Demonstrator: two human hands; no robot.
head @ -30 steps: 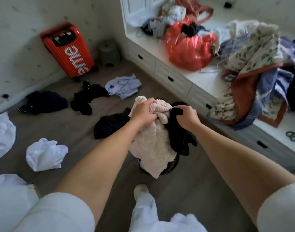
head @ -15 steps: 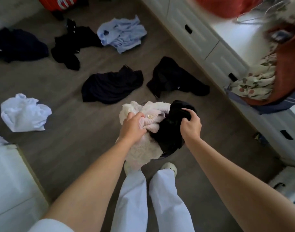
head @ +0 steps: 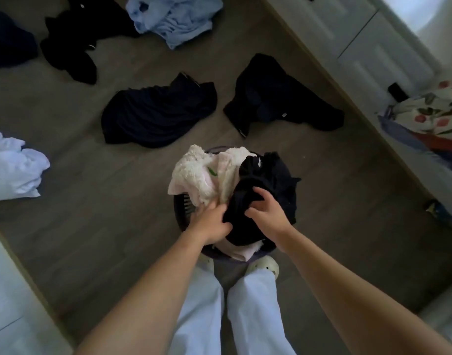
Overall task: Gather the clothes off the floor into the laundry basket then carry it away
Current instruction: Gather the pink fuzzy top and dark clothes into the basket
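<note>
A dark round laundry basket [head: 185, 204] stands on the floor just in front of my feet. A fluffy cream-pink garment [head: 201, 175] fills its left side and a black garment [head: 265, 180] its right. My left hand [head: 210, 221] presses into the clothes at the near rim, fingers buried between the cream and black fabric. My right hand [head: 267, 213] grips the black garment from above. Loose on the floor beyond lie a navy garment [head: 158, 114], a black garment [head: 276, 98], a light blue shirt [head: 176, 19], another black piece [head: 73, 47] and a white one [head: 12, 167].
White drawers [head: 360, 34] run along the right, with floral bedding [head: 435, 111] hanging over their edge. A dark heap [head: 7, 39] lies at the far left. White furniture [head: 12, 303] stands at the lower left. My white trouser legs [head: 230, 311] are below the basket.
The view tilted down towards the floor. Both hands lowered the cream and black garments from chest height down into the basket, which now shows its rim.
</note>
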